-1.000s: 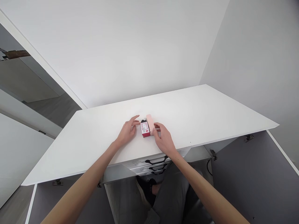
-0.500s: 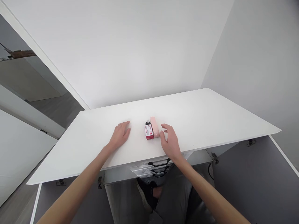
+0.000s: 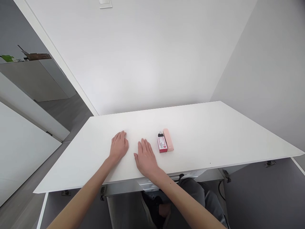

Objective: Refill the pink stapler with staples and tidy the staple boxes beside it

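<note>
My left hand (image 3: 118, 146) rests on the white tabletop (image 3: 197, 127) with its fingers loosely bent and nothing in them. To its right, my right hand (image 3: 145, 159) lies flat on the top, palm down, fingers stretched forward. Just right of that hand, apart from it, is a small white and red box (image 3: 162, 144) with a printed label. Behind the box sits a small black object (image 3: 160, 135) with a light tip, too small to name. A long pink object with rounded ends (image 3: 168, 140) lies alongside the box's right side.
Under the tabletop, cabinet doors stand open, one at the right (image 3: 259, 190). Drawers with dark handles and my legs and shoe (image 3: 154, 206) are below the front edge. A pale wall (image 3: 152, 63) rises behind, with a light switch (image 3: 105, 3) at the top. A doorway is at left.
My right hand has moved left, from beside the pink object to a flat rest between the box and my left hand. My left hand's fingers have curled slightly. The view has tilted up.
</note>
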Available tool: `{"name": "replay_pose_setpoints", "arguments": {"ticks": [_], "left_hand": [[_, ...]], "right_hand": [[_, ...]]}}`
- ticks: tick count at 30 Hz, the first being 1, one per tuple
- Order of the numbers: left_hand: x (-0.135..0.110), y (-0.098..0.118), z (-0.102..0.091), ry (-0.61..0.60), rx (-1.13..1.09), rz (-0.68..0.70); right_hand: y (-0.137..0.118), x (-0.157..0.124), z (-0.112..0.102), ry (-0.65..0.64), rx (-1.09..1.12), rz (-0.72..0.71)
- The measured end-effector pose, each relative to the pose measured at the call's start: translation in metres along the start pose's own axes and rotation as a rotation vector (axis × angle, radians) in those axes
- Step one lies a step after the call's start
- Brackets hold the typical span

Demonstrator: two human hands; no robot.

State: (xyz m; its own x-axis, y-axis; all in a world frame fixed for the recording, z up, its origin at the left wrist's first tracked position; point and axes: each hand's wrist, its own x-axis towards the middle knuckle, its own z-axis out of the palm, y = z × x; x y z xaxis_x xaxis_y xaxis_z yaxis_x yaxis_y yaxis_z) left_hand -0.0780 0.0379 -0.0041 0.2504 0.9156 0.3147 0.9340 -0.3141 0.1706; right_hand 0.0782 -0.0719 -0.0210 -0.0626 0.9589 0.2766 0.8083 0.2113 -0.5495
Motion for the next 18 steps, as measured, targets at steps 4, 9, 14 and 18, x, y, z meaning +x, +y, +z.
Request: {"name": "replay_pose_setpoints", "arguments": {"ticks": [4, 9, 14, 18], "left_hand": [[-0.001, -0.003, 0.001, 0.019, 0.003, 0.013], [-0.002, -0.005, 0.003, 0.026, -0.002, 0.016], [-0.002, -0.005, 0.002, 0.023, -0.010, 0.017], [-0.001, -0.004, 0.000, -0.003, -0.013, 0.006]], "right_hand": [[0.004, 0.030, 0.005, 0.008, -0.020, 0.103], [0.020, 0.049, 0.002, 0.044, -0.055, 0.244], [0.035, 0.050, -0.005, 0.051, -0.060, 0.286], [0.052, 0.046, -0.018, 0.034, -0.089, 0.280]]}}
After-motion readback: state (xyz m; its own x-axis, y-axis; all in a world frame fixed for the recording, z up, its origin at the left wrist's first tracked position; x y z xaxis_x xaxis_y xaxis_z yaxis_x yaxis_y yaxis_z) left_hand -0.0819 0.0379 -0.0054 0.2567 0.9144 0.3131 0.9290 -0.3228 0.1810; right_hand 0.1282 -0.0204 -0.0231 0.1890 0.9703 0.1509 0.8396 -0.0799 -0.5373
